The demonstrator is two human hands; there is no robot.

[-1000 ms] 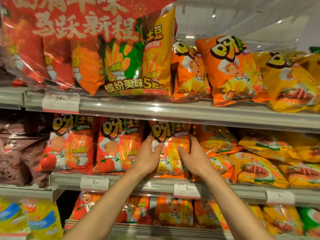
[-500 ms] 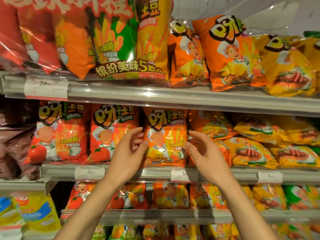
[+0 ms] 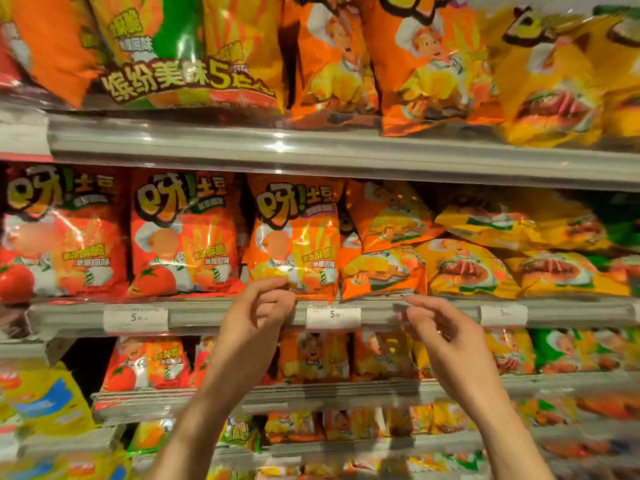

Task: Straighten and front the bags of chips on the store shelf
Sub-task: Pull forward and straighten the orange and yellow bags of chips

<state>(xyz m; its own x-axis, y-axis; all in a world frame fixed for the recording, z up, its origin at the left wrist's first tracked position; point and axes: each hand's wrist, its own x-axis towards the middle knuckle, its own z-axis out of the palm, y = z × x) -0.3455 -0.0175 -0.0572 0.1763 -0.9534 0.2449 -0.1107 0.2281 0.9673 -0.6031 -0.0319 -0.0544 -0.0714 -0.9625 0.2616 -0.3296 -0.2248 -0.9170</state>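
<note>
An orange chip bag (image 3: 294, 237) stands upright and faces forward on the middle shelf (image 3: 207, 315). Two red tomato-flavour bags (image 3: 183, 237) (image 3: 59, 233) stand upright to its left. To its right, orange bags (image 3: 384, 265) and yellow bags (image 3: 471, 268) lie tilted and stacked on one another. My left hand (image 3: 256, 317) hangs just below the orange bag's bottom edge, fingers loosely curled, holding nothing. My right hand (image 3: 446, 337) is in front of the shelf edge below the tilted orange bags, fingers apart and empty.
Price tags (image 3: 333, 317) sit on the shelf rail. The shelf above (image 3: 311, 150) holds large orange and yellow bags leaning forward. Lower shelves (image 3: 311, 389) carry more small bags, and blue and yellow bags (image 3: 41, 400) stand at the lower left.
Both hands let go of the orange bag and dropped down to the shelf rail. The bag stays upright. The view has moved closer and tilted down.
</note>
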